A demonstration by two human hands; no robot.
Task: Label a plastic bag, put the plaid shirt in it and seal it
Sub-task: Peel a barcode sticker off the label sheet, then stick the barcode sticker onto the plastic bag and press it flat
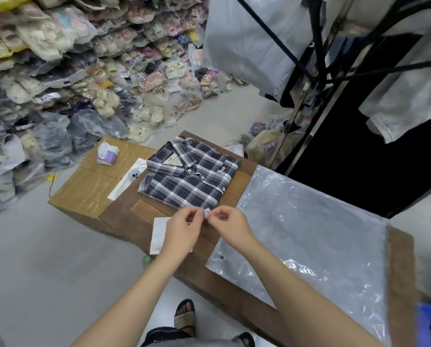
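A folded dark-blue and white plaid shirt (pixel 189 175) lies on a brown cardboard box (pixel 124 214). To its right a clear plastic bag (pixel 307 234) lies flat, with punched holes at its near corner. My left hand (pixel 181 227) and my right hand (pixel 228 221) meet just below the shirt's near corner. Both pinch a small white label (pixel 206 212) between their fingertips. A white sheet of paper (pixel 158 235) lies under my left hand, partly hidden by it.
A second cardboard box (pixel 84 186) on the left carries a tissue pack (pixel 107 153) and a white phone (pixel 131 177). Heaps of bagged shoes (pixel 59 71) rise behind on the floor. Hanging clothes and a black rack (pixel 359 71) stand at the right. My sandalled foot (pixel 185 315) is below.
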